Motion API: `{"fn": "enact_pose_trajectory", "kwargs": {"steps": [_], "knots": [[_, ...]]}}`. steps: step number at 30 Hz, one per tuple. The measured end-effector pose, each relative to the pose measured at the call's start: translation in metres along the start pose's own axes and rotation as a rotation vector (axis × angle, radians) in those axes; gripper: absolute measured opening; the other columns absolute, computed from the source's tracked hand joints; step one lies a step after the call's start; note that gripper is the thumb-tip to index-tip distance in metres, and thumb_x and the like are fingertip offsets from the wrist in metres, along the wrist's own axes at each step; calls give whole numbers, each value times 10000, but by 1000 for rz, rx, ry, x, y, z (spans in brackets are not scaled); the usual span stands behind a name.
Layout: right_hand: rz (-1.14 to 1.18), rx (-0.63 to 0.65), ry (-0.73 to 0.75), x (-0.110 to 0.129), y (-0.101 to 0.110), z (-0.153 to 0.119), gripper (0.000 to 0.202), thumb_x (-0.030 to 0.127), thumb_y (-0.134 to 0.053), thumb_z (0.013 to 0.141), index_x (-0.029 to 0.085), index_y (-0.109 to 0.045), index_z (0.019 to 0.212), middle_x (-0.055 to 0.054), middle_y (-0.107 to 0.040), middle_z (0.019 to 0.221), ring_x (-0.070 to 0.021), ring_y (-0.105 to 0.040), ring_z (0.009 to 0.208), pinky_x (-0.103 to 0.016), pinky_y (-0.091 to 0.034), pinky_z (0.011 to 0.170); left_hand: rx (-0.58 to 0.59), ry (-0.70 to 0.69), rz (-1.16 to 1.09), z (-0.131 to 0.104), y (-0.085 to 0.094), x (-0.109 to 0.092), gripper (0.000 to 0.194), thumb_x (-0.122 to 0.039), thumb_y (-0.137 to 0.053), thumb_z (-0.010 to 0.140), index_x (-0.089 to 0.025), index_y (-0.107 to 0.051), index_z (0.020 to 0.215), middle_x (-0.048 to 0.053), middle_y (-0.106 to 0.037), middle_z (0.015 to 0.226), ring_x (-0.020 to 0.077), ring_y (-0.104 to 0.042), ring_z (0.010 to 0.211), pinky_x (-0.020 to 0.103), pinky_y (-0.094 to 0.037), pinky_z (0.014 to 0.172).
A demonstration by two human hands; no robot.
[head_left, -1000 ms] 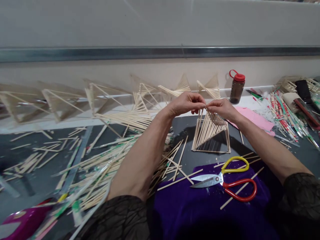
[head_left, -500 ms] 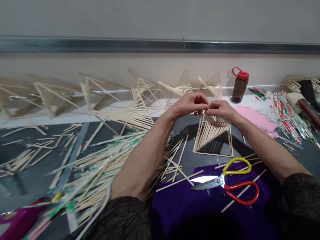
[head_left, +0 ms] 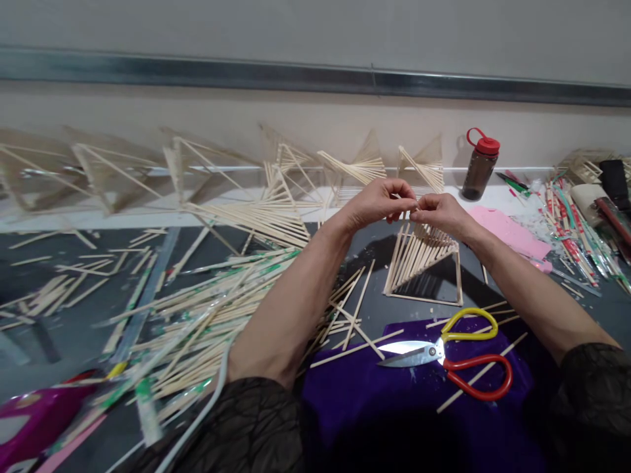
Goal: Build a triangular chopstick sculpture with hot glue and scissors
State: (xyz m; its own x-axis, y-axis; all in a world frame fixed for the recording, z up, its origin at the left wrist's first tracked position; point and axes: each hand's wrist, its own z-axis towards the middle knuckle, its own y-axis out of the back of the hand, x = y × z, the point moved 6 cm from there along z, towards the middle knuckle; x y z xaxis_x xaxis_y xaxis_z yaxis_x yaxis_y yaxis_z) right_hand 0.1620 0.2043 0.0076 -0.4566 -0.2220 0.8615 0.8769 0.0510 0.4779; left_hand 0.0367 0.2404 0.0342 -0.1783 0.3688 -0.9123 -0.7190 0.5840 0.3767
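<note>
My left hand (head_left: 382, 200) and my right hand (head_left: 440, 211) meet with fingertips pinched together, just above a small frame of thin wooden sticks (head_left: 422, 263). Whatever lies between the fingertips is too small and too covered to make out. The frame stands on the dark table, its slanted sticks set side by side in a fan above a square base. My fingers hide its top. In front of it, scissors (head_left: 434, 351) with one yellow and one red handle lie spread on a purple sheet (head_left: 355, 407), among a few loose sticks (head_left: 355, 322).
A large pile of sticks (head_left: 217, 315) lies left, beside a magenta glue gun (head_left: 44, 420) with a pale cord. Finished-looking stick structures (head_left: 276, 220) line the wall. A red-capped bottle (head_left: 480, 167), pink sheet (head_left: 510, 230) and wrapped sticks (head_left: 566, 217) are at the right.
The view has tilted and shifted a little. My hands stay pinched together over the stick frame, with only a slight movement of the fingers; the scissors and loose sticks lie as before.
</note>
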Motion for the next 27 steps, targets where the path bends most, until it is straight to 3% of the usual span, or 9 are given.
{"fn": "enact_pose_trajectory", "kwargs": {"steps": [5,10,12,19,27], "knots": [[35,8,-2,0,-2,0,279,416,-646,651,143,-600,679,32,-497,617,-95,-409,603,-267,-289,590,-68,41,-21,-7,4,4,318,-393,-743,690,-157,-671,890,-12,-601,616,82,-509,482,204,-383,442],[47,9,-23,1,-2,0,302,436,-663,633,144,-603,680,27,-511,614,-96,-407,590,-265,-287,578,-374,95,-112,-34,15,13,372,-506,-725,658,-163,-620,755,1,-612,657,84,-496,507,187,-339,411],[43,7,-24,1,-2,0,295,429,-666,636,143,-605,680,28,-515,617,-95,-409,593,-264,-290,582,-436,156,-131,-47,12,19,376,-499,-746,620,-163,-614,725,14,-635,688,106,-544,573,186,-370,443],[25,4,31,-2,-1,1,298,426,-670,662,134,-653,720,17,-542,641,-105,-440,623,-261,-299,589,-348,290,-248,-61,-19,24,369,-466,-777,576,-159,-694,765,35,-682,712,140,-595,679,231,-432,588],[11,-1,1,-1,-1,2,258,392,-675,672,139,-655,716,23,-548,625,-96,-437,600,-257,-302,578,-291,353,-392,-59,-25,36,461,-507,-837,481,-161,-730,766,40,-706,694,157,-624,674,290,-464,671]]}}
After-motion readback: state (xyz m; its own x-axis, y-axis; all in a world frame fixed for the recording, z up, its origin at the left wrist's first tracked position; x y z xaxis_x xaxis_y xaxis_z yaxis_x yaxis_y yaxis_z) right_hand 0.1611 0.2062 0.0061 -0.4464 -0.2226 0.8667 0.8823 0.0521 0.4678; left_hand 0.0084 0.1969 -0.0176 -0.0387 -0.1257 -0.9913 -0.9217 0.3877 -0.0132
